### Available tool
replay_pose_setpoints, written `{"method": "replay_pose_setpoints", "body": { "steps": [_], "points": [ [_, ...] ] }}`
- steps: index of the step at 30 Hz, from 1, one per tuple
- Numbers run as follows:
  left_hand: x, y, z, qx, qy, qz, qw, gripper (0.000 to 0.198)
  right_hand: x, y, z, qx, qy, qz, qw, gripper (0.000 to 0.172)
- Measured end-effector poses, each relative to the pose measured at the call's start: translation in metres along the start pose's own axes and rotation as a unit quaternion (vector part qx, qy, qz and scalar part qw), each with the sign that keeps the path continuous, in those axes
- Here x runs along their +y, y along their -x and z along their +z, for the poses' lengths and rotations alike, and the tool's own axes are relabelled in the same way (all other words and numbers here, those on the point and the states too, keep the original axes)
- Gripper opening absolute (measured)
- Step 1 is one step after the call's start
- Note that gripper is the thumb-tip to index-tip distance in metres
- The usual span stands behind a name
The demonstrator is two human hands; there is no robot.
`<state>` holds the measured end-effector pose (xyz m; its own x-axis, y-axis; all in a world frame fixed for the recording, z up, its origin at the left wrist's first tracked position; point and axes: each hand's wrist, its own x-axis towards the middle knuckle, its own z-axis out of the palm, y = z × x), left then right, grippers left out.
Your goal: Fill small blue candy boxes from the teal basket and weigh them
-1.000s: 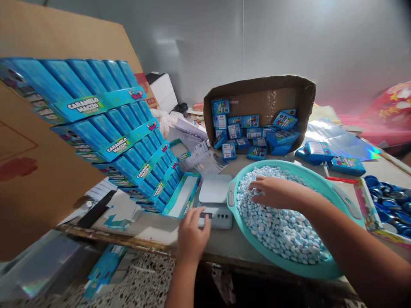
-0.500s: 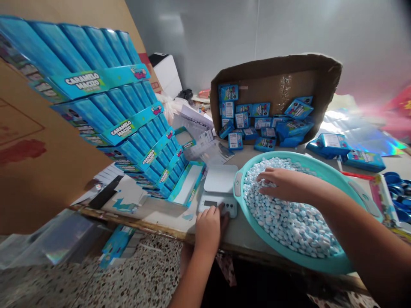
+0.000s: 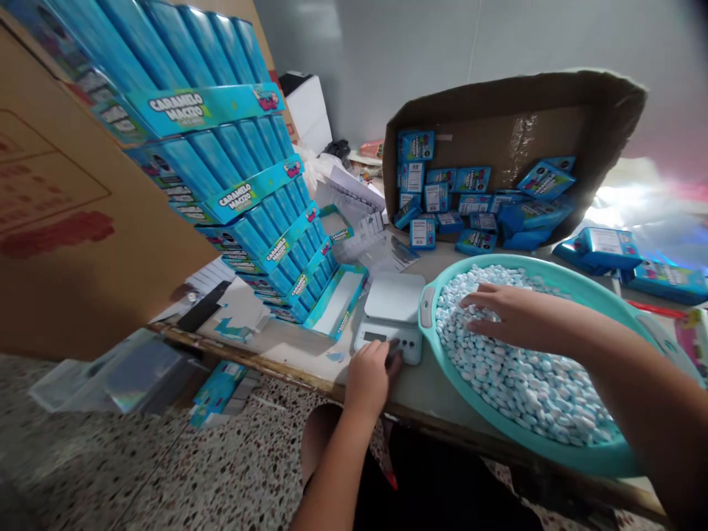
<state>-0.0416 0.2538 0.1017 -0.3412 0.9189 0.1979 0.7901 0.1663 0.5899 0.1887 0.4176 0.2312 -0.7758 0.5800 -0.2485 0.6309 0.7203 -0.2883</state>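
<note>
Head view: the right hand [image 3: 506, 313] is over the basin [image 3: 553, 456]; thumb and fingers are apart, fingertips at the white-and-blue pieces [image 3: 545, 387] directly below. The basin's long axis runs roughly along the table's [image 3: 296, 350] front edge, its left handle [image 3: 427, 306] just beside the scale [image 3: 394, 296]. The left hand [image 3: 368, 372] is nearer the scale, fingers bunched at its front; button contact cannot be determined. A bare strip separates scale and front edge; the cardboard box [image 3: 487, 140] limits room rearward.
</note>
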Motion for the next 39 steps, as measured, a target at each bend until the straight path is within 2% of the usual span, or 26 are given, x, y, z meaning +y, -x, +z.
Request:
{"method": "replay_pose_setpoints", "body": {
  "steps": [3,6,9,12,17,25,31,39],
  "points": [
    [-0.009,0.005,-0.003,0.102,0.082,-0.084,0.988,0.019,0.004,0.003,0.001,-0.005,-0.010,-0.001,1.000,0.046],
    [-0.021,0.007,-0.006,0.204,0.161,-0.160,0.952,0.029,0.007,0.005,0.001,-0.008,-0.010,0.004,1.000,0.046],
    [-0.031,0.006,-0.008,0.270,0.234,-0.194,0.914,0.034,0.007,0.005,-0.001,-0.014,-0.014,0.009,1.000,0.040],
    [-0.037,0.005,-0.009,0.309,0.283,-0.206,0.884,0.037,0.005,0.005,-0.004,-0.020,-0.024,0.011,0.999,0.035],
    [-0.036,0.004,-0.006,0.325,0.312,-0.216,0.867,0.035,0.001,0.009,-0.006,-0.007,-0.029,0.013,0.999,0.028],
    [-0.027,0.003,-0.005,0.319,0.287,-0.213,0.878,0.032,-0.001,0.010,-0.009,-0.047,-0.024,0.008,0.999,0.020],
    [-0.030,0.006,-0.002,0.315,0.272,-0.204,0.886,0.032,0.000,0.010,-0.010,-0.032,-0.009,0.018,0.999,0.016],
    [-0.029,0.007,-0.001,0.304,0.275,-0.187,0.893,0.029,0.011,0.007,-0.009,-0.001,0.032,0.083,0.996,0.020]
  ]
}}
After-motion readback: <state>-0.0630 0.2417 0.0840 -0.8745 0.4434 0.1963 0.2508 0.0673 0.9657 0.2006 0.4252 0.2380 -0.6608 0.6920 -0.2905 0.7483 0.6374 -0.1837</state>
